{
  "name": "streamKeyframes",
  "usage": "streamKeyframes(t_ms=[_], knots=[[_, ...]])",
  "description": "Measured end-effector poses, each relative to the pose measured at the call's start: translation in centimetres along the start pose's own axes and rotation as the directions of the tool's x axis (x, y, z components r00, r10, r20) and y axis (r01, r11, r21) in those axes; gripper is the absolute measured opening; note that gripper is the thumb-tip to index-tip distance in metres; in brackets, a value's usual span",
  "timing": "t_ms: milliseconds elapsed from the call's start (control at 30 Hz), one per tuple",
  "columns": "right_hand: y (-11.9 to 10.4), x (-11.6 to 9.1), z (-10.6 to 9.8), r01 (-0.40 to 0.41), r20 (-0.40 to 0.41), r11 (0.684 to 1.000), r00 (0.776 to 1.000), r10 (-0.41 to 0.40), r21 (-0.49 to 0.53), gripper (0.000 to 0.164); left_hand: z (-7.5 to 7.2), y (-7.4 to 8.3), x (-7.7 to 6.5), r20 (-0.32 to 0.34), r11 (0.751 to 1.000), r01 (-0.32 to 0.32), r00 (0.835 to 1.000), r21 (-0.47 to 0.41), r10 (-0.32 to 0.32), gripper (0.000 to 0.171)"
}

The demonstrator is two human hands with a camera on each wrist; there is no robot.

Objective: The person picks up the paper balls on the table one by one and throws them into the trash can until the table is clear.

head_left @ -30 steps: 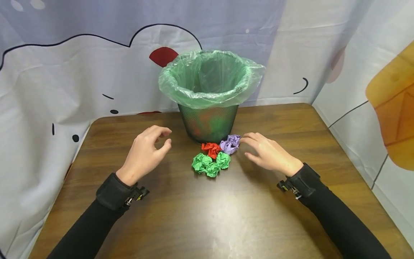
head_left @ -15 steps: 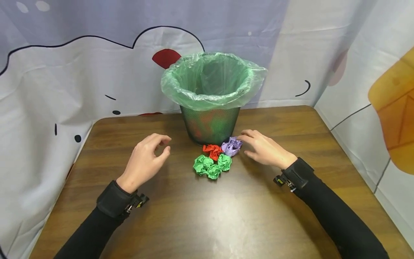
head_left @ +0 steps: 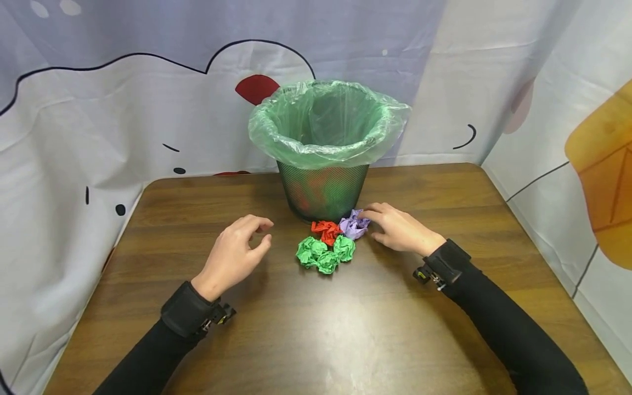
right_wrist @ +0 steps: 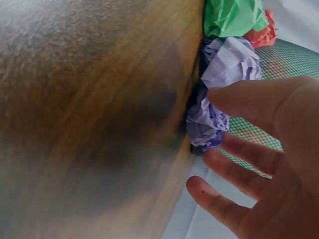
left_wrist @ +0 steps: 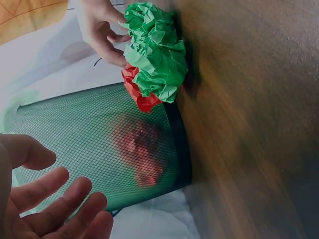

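My right hand (head_left: 402,227) is at the purple crumpled paper (head_left: 354,225), index fingertip right at its edge. In the right wrist view the thumb (right_wrist: 234,102) overlaps the purple paper (right_wrist: 234,62) while the other fingers stay spread apart. My left hand (head_left: 234,252) hovers left of the pile with loosely bent fingers and holds nothing. A red crumpled paper (head_left: 326,231) lies beside the purple one, with green crumpled paper balls (head_left: 328,262) in front. In the left wrist view the green paper (left_wrist: 157,55) partly hides the red paper (left_wrist: 139,94).
Right behind the paper stands a mesh wastebasket (head_left: 323,192), lined with a green plastic bag (head_left: 326,156). Red and green shapes show through its mesh. The wooden table (head_left: 306,329) backs onto a printed curtain (head_left: 123,120).
My right hand has moved left, its fingertips now at the purple paper. My left hand has come slightly right and toward me. The paper pile keeps its arrangement.
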State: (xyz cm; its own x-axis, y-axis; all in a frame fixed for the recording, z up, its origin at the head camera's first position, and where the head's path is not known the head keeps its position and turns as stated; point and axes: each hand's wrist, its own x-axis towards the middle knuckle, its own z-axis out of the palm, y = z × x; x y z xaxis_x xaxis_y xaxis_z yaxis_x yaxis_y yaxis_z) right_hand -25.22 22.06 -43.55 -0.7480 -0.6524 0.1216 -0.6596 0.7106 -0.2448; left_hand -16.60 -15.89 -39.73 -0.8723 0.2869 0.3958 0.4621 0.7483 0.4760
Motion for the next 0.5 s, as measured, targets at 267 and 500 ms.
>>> streamKeyframes(t_ms=[267, 500], knots=[[0.4, 0.6, 0.9, 0.017, -0.043, 1.000, 0.999, -0.018, -0.017, 0.045, 0.7, 0.1, -0.3, 0.025, 1.000, 0.010, 1.000, 0.004, -0.010, 0.021], [0.8, 1.1, 1.4, 0.038, -0.083, 0.998, 0.996, -0.042, -0.044, 0.040, 1.0, 0.2, -0.6, 0.031, 1.000, 0.020, 0.999, 0.006, -0.020, 0.021]])
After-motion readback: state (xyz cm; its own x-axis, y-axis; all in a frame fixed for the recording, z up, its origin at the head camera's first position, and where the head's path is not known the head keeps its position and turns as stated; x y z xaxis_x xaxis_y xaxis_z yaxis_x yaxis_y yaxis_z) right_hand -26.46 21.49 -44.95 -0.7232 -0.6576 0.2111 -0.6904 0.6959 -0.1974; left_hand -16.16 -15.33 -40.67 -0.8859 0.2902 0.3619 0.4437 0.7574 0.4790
